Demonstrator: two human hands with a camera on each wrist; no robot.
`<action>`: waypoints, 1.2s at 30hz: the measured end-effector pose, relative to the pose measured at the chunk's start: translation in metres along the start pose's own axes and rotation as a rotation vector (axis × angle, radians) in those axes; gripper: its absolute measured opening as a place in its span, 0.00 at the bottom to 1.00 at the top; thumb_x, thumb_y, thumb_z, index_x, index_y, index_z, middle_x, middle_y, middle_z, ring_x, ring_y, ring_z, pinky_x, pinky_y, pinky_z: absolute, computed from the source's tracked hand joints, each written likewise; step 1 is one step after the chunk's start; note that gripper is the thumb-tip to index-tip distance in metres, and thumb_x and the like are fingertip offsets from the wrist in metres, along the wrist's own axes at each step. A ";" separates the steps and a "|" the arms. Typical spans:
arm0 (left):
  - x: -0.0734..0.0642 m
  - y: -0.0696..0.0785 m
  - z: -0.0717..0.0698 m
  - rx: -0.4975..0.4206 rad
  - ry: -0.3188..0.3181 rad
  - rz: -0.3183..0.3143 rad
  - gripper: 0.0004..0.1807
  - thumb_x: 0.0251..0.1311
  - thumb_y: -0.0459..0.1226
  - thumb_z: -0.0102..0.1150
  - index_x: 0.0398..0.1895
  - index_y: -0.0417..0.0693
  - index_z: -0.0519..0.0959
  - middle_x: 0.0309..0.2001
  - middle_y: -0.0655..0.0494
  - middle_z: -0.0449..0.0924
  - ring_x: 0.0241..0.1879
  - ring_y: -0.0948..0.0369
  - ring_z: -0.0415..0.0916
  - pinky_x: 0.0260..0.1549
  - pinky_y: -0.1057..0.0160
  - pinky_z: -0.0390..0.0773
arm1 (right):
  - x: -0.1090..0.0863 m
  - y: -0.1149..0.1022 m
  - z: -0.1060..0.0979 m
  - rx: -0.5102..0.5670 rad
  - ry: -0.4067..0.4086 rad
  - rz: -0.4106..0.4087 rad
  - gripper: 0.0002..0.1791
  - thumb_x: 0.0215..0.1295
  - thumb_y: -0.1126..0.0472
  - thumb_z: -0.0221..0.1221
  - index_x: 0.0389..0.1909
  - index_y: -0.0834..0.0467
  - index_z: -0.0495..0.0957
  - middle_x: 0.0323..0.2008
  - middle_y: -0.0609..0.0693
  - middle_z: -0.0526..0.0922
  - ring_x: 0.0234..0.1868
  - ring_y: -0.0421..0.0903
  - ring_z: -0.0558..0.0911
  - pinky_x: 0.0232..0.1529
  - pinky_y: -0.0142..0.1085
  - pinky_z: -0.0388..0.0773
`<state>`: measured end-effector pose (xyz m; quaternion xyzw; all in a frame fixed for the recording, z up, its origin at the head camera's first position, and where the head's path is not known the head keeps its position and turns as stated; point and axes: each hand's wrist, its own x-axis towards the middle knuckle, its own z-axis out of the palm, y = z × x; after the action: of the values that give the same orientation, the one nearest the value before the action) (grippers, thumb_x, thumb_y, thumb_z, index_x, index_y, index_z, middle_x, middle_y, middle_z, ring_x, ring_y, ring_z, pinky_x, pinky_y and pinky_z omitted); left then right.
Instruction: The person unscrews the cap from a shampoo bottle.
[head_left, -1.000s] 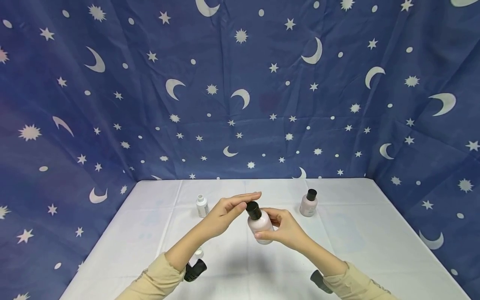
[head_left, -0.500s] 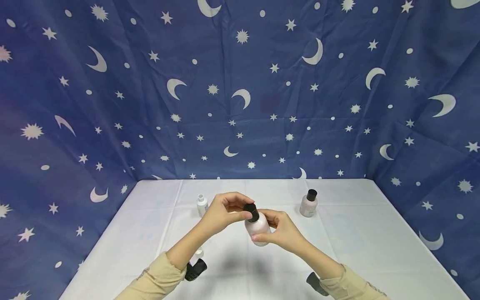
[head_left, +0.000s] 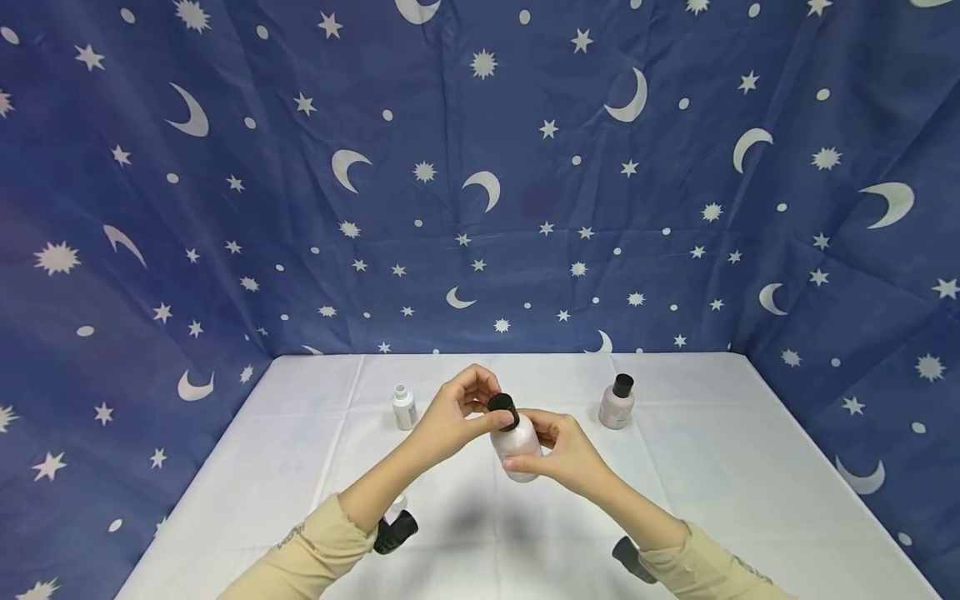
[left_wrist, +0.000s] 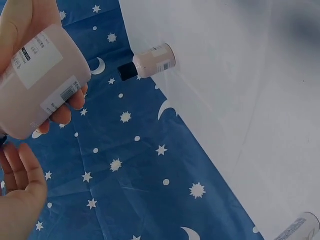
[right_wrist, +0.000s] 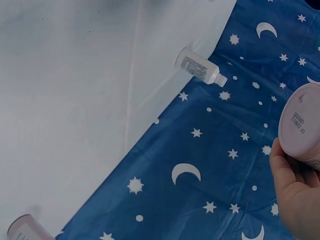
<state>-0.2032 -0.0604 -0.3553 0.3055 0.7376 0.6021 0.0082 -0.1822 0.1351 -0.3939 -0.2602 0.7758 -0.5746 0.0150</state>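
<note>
Booth-like space, starry blue curtains [head_left: 525, 175]

A surface [head_left: 750, 500] covered in creased white cloth is carrying a small white bottle [head_left: 405, 410], which is standing upright with its narrow neck bare, while a fold line [head_left: 339, 442] is running near its left side. Well to the right of that white bottle, a pale pink bottle [head_left: 616, 408] with a black cap [head_left: 622, 385] is standing upright too. Nearer to the person than the white bottle, a small white object [head_left: 399, 503], partly hidden, is resting, and soft grey shadows [head_left: 465, 525] are falling on the cloth to the right.
</note>
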 end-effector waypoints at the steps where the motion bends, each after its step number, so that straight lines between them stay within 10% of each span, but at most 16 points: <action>1: 0.000 0.000 0.000 -0.004 -0.003 0.013 0.25 0.52 0.46 0.68 0.43 0.37 0.71 0.38 0.43 0.77 0.39 0.66 0.74 0.42 0.70 0.78 | 0.000 0.000 0.000 -0.002 0.003 0.002 0.28 0.50 0.64 0.69 0.54 0.66 0.75 0.46 0.61 0.83 0.42 0.34 0.81 0.47 0.29 0.79; 9: -0.002 -0.004 -0.006 -0.087 -0.120 0.135 0.38 0.61 0.57 0.52 0.63 0.36 0.65 0.60 0.37 0.70 0.62 0.45 0.67 0.59 0.65 0.72 | 0.001 -0.003 -0.003 -0.008 0.004 0.008 0.28 0.50 0.63 0.69 0.53 0.67 0.76 0.46 0.61 0.83 0.42 0.33 0.81 0.48 0.29 0.78; 29: -0.007 -0.002 -0.012 -0.163 -0.282 0.105 0.20 0.69 0.35 0.48 0.58 0.28 0.70 0.59 0.33 0.71 0.61 0.69 0.69 0.61 0.66 0.71 | -0.004 0.000 -0.006 -0.051 -0.019 -0.012 0.30 0.48 0.62 0.71 0.53 0.67 0.75 0.48 0.62 0.82 0.45 0.35 0.81 0.50 0.28 0.77; 36: -0.009 0.000 -0.009 -0.196 -0.208 0.044 0.23 0.63 0.37 0.57 0.55 0.27 0.72 0.56 0.30 0.73 0.52 0.70 0.77 0.54 0.67 0.76 | -0.005 -0.001 -0.007 -0.043 -0.014 -0.004 0.31 0.48 0.62 0.71 0.54 0.67 0.75 0.49 0.62 0.82 0.45 0.33 0.80 0.50 0.28 0.77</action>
<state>-0.1992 -0.0724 -0.3566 0.3800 0.6635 0.6365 0.1012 -0.1795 0.1432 -0.3925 -0.2662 0.7872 -0.5562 0.0137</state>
